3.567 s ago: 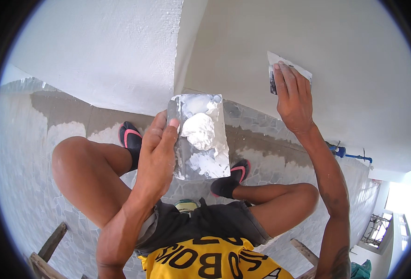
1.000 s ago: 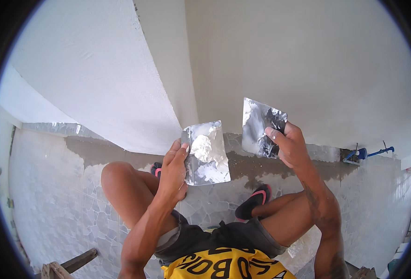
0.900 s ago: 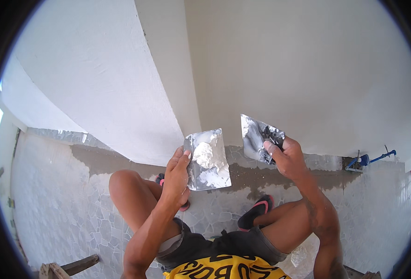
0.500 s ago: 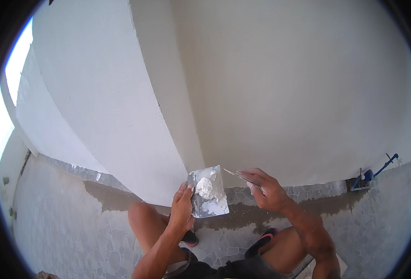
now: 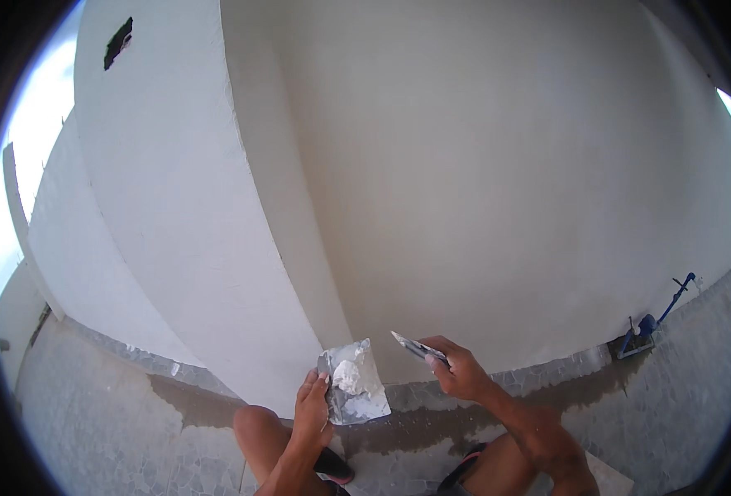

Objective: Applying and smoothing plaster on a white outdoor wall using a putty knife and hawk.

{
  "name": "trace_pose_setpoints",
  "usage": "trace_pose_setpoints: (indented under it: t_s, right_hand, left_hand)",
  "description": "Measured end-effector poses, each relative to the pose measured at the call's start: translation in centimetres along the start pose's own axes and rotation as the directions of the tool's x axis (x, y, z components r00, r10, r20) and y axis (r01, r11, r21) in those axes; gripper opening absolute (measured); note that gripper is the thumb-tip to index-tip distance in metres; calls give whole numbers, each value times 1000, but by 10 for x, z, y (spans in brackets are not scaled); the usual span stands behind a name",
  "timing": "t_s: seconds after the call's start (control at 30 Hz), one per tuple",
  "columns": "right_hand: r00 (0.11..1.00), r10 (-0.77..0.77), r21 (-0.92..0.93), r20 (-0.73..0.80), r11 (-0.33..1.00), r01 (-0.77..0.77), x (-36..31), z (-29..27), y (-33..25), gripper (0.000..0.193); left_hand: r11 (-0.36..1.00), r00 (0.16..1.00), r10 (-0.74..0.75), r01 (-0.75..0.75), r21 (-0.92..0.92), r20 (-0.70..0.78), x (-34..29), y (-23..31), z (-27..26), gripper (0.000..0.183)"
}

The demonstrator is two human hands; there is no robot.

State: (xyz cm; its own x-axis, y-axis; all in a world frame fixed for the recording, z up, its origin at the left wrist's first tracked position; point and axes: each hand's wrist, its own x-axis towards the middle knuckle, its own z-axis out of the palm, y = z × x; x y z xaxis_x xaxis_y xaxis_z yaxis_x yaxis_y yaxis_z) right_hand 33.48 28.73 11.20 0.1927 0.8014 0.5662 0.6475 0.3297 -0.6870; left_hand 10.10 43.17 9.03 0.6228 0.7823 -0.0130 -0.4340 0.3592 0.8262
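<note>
My left hand (image 5: 310,407) grips the left edge of a flat metal plate (image 5: 371,387), its thumb on top. A lump of white putty (image 5: 348,377) lies on the plate, with thinner smears around it. My right hand (image 5: 459,371) is closed round a putty knife (image 5: 419,346), whose pale-tipped blade points up and to the left. A gap separates the knife from the plate's right edge. Just beyond both tools rises the cream wall (image 5: 498,207), meeting a projecting white wall section (image 5: 175,190) on the left.
A strip of bare grey-brown mortar (image 5: 432,426) runs along the wall's foot, beside stone-patterned floor tiles (image 5: 93,405). Blue pipes (image 5: 648,324) stick out low at the right. The white wall section has a dark hole (image 5: 118,43) high up. My knees are bent on either side.
My view has tilted upward, so the hands and plate sit lower in the picture. The knife has turned, showing more of its blade, and stays apart from the plate.
</note>
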Motion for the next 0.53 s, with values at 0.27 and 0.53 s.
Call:
trace_pose_setpoints:
  t_s: [0.27, 0.53]
  right_hand:
    - [985, -155, -102, -77, 984, 147, -16, -18, -32, 35]
    - [907, -419, -258, 41, 873, 414, -39, -33, -73, 47]
  left_hand:
    - [993, 994, 107, -109, 46, 34, -24, 21, 26, 32]
    - [973, 975, 209, -200, 114, -70, -41, 21, 28, 42]
